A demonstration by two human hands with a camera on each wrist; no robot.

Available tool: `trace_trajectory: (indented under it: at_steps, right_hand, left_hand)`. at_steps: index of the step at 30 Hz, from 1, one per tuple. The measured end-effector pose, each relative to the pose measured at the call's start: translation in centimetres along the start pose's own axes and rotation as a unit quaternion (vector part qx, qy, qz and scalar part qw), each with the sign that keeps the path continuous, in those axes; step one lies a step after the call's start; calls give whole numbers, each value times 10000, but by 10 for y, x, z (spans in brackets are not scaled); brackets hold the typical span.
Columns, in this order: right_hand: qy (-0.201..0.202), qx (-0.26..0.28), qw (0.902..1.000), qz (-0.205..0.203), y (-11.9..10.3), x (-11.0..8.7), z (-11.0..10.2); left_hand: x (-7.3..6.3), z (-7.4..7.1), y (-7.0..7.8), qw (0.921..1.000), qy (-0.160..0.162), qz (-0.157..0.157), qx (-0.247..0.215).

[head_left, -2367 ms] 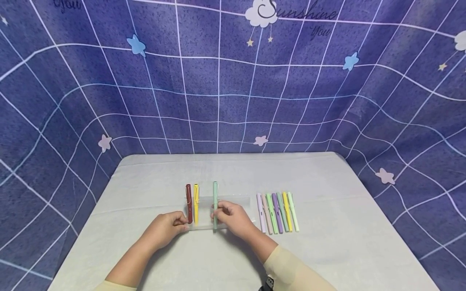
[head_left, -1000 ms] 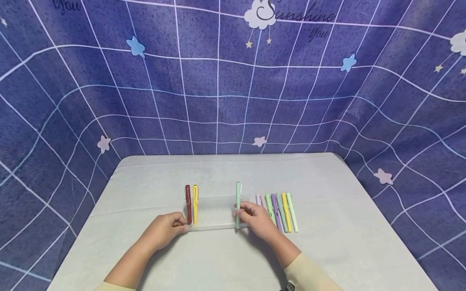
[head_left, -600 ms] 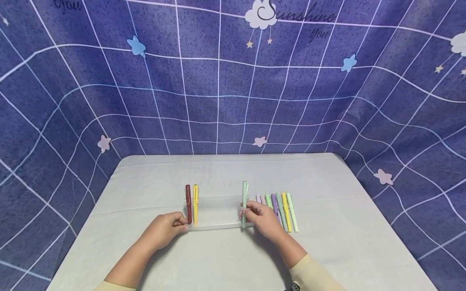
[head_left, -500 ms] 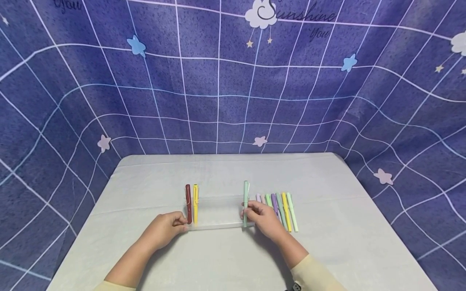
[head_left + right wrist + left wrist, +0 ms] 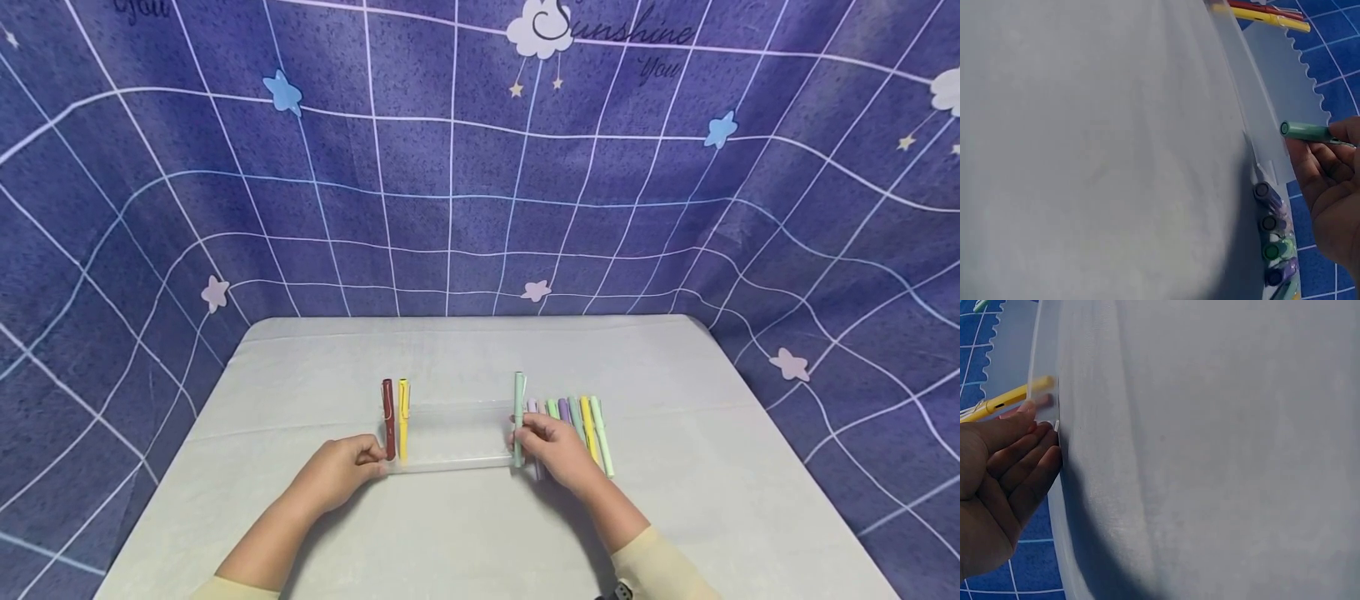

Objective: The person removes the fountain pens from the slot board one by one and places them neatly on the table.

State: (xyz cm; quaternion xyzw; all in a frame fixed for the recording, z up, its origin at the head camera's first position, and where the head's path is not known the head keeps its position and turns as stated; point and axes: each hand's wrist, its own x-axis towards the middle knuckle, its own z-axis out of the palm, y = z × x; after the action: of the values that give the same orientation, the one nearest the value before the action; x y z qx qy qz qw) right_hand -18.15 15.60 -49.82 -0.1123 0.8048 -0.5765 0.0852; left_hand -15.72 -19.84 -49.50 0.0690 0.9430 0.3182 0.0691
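Note:
A clear plastic pen rack [image 5: 461,437] stands on the table, and its back edge is notched in the right wrist view. My left hand [image 5: 341,468] pinches the rack's front left corner between thumb and fingers. At that end a dark red pen [image 5: 388,417] and a yellow pen [image 5: 403,421] lean in the rack side by side. With thumb and fingertips my right hand [image 5: 561,450] holds a mint green pen [image 5: 519,396] by its lower part, cap end up, at the rack's right end. Whether this pen touches the rack is unclear.
Several capped pens lie in a row right of the rack, among them a pale green pen [image 5: 602,437], a yellow one [image 5: 588,417] and a purple one [image 5: 1277,274]; my right hand partly covers them. A blue gridded curtain [image 5: 480,225] surrounds the pale tabletop [image 5: 450,533].
My right hand has carried the mint green pen rightward along the rack, from near its middle to its right end. My left hand has stayed at the left corner.

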Motion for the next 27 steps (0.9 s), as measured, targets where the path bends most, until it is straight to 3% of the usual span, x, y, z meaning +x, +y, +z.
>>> trace_trajectory:
  at_steps: [7, 16, 27]
  right_hand:
    - [168, -345, 9992, 136, 11, -3, -16]
    - [178, -48, 9997, 148, 14, -10, -32]
    - [608, -116, 9973, 403, 17, -15, -45]
  left_hand:
    - [0, 1, 2, 9999, -41, -155, -3]
    - [1, 1, 1, 9999, 13, -152, 18]
    - [2, 2, 0, 9999, -10, -145, -26]
